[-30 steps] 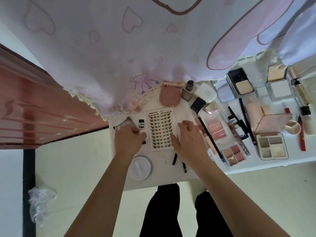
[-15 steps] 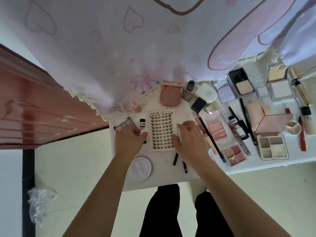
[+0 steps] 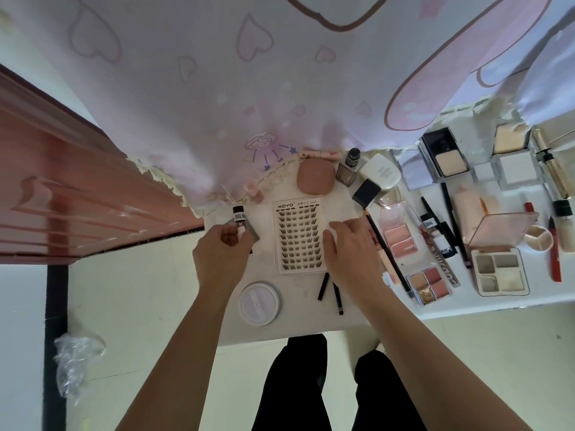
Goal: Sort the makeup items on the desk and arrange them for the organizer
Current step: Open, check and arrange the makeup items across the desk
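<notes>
Pinching a small black-capped tube [image 3: 240, 221] in curled fingers, the left hand [image 3: 222, 248] holds it upright at the left end of the bench [image 3: 298, 325]. The label faces the wearer, probably so the tube can be read and classed. A flat grey corner shows just behind the tube; I cannot tell whether the hand grips that too.

The right hand [image 3: 350, 247] lies open, with nearly straight fingers resting on the right edge of the lash tray [image 3: 295, 241]. This seems meant to steady the tray or square it up in the middle of the bench.

The items look partly grouped. The round powder compact [image 3: 259, 303] sits near the front edge. Two black pencils [image 3: 329, 290] lie just beside the tray's lower corner, half under the right wrist. Blush and shadow palettes [image 3: 501, 272] cluster to the right, with powders and bottles behind them by the curtain [image 3: 280, 88].

No organizer is in view. The sorting looks to be midway, and the tube needs a place among similar small items.
</notes>
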`<act>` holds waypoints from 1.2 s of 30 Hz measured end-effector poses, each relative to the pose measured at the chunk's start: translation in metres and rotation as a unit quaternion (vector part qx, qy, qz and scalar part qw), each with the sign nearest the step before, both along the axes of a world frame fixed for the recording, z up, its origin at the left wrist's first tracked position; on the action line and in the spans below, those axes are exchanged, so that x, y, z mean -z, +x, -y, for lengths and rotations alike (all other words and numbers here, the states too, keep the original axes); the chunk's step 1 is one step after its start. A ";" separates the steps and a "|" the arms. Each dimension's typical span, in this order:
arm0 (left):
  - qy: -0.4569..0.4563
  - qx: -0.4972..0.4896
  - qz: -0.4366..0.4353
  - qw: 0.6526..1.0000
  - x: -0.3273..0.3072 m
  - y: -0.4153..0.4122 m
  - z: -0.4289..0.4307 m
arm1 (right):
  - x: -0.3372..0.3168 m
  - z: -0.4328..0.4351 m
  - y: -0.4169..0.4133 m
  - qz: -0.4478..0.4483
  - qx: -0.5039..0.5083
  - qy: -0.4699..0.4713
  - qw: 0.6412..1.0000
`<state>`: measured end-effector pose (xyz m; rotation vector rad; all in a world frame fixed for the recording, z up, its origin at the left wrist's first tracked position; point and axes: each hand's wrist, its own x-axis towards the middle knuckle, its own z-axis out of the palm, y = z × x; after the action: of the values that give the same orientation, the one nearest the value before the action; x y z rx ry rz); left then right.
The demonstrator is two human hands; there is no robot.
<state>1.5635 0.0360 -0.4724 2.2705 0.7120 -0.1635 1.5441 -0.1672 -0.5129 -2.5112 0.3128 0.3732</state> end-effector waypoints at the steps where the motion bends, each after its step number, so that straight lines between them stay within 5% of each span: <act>1: 0.001 -0.015 0.014 1.000 -0.001 -0.004 -0.003 | -0.001 -0.001 0.001 0.005 0.007 -0.002 1.000; 10: 0.018 -0.138 0.031 0.990 0.002 -0.063 -0.029 | -0.004 -0.014 -0.004 -0.010 -0.056 -0.062 0.996; 18: -0.008 -0.124 -0.081 0.989 0.026 -0.100 -0.028 | -0.002 -0.015 -0.007 -0.008 -0.074 -0.081 0.994; 30: -0.018 -0.143 -0.055 0.988 0.023 -0.115 -0.036 | -0.002 -0.013 -0.009 -0.003 -0.073 -0.068 0.995; 36: -0.041 -0.164 -0.118 0.979 0.031 -0.120 -0.037 | -0.001 -0.014 -0.010 -0.005 -0.070 -0.072 0.995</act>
<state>1.4439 0.0728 -0.5037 2.0416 1.1700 -0.3015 1.5345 -0.1528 -0.5121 -2.6814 0.1737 0.4325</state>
